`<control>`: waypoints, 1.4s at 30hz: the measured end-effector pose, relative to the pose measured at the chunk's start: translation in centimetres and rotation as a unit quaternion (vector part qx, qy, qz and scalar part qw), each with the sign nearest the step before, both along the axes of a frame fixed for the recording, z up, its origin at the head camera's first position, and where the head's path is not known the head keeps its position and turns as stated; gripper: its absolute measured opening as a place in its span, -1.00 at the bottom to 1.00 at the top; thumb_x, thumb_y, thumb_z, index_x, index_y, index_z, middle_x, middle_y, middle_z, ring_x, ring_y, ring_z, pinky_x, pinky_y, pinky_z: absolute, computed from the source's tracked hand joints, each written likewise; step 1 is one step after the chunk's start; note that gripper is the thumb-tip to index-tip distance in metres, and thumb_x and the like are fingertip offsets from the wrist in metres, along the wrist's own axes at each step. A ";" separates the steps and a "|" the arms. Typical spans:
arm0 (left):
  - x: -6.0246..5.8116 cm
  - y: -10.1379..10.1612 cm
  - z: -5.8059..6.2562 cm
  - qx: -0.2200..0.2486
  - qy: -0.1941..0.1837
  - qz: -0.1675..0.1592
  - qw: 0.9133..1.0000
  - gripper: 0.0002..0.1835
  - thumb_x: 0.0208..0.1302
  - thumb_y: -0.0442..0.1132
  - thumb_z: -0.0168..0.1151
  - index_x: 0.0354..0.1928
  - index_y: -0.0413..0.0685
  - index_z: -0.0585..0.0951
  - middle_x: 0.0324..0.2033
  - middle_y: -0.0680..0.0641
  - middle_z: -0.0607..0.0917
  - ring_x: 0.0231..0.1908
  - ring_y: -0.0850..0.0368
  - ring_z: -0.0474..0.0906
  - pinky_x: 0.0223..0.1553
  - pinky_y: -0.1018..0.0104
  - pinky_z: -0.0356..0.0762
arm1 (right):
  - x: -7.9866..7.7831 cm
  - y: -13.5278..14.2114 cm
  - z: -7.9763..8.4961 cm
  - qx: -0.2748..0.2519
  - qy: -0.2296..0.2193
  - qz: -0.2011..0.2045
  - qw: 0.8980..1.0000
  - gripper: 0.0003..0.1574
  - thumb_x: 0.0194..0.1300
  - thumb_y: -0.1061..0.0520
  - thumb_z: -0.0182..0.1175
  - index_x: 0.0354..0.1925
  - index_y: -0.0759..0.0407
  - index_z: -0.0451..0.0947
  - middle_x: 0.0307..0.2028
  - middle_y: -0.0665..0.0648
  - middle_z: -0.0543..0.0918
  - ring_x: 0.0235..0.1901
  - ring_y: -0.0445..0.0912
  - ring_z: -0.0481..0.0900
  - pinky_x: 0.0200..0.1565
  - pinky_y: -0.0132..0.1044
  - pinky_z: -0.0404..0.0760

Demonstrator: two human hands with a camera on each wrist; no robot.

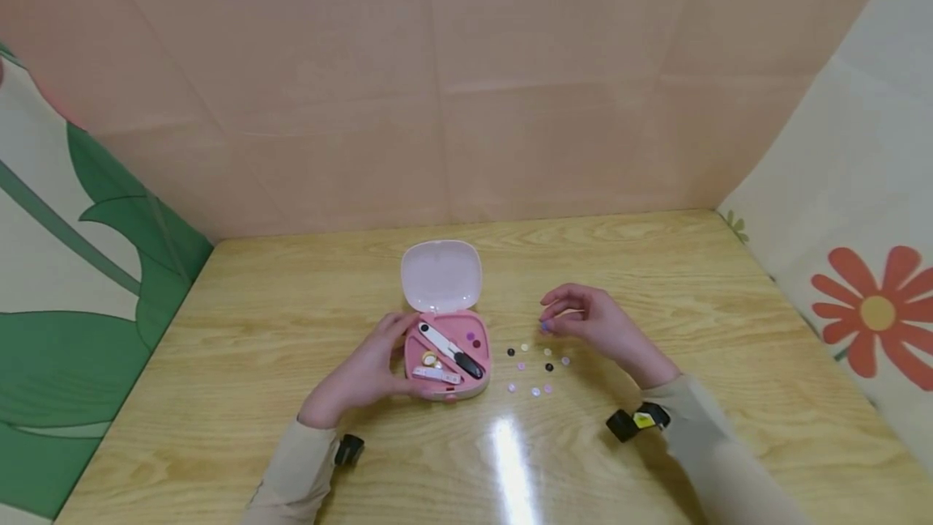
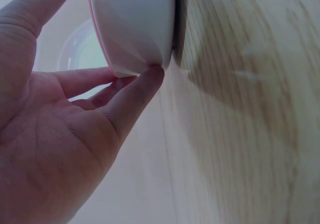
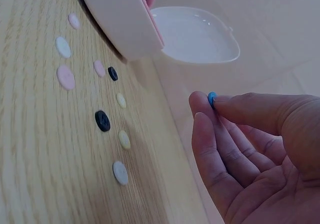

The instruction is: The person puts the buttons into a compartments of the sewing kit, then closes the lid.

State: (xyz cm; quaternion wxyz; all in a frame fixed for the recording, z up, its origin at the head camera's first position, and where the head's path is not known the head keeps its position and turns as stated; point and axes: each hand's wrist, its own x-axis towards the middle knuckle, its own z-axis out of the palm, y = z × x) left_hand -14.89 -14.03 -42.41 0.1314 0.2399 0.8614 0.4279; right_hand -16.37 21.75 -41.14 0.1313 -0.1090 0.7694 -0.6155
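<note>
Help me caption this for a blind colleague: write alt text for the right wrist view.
A right hand pinches a small blue button. Nine more buttons, black, white, pink and pale yellow, lie scattered on a wood-grain table. At the top of the view stands a pale box with its lid open.

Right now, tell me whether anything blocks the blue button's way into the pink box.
Nothing visible does: the right hand pinches the blue button above the table, the box is open, and the loose buttons between lie flat.

glossy wood-grain table (image 1: 255,314); smooth plastic case (image 2: 135,24); cloth sleeves (image 1: 297,460)
</note>
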 end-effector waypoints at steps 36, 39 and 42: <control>0.2 0.0 0.2 -0.015 0.010 0.008 1.000 0.14 -0.23 0.15 0.56 0.44 0.04 0.21 0.19 0.06 0.33 0.25 0.08 0.26 0.31 0.04 0.22 | -0.6 -4.2 0.2 0.025 0.013 -0.013 1.000 -0.56 0.20 0.28 0.31 0.01 0.43 0.45 -0.23 0.27 0.62 -0.17 0.26 0.58 -0.08 0.05 0.62; 0.3 0.0 0.4 -0.030 0.011 0.015 0.999 0.13 -0.22 0.16 0.56 0.44 0.06 0.22 0.19 0.09 0.33 0.24 0.12 0.23 0.32 0.04 0.18 | -0.6 -4.6 0.0 0.017 0.013 -0.011 1.000 -0.56 0.19 0.29 0.30 0.01 0.45 0.45 -0.23 0.27 0.62 -0.17 0.23 0.58 -0.06 0.04 0.61; 0.2 0.0 0.4 -0.033 0.010 0.013 0.999 0.12 -0.20 0.14 0.56 0.44 0.05 0.22 0.20 0.08 0.33 0.24 0.13 0.23 0.32 0.06 0.19 | -0.7 -4.8 -0.2 0.011 0.018 -0.008 1.000 -0.57 0.19 0.32 0.30 -0.01 0.47 0.45 -0.25 0.25 0.62 -0.21 0.15 0.60 -0.08 -0.02 0.63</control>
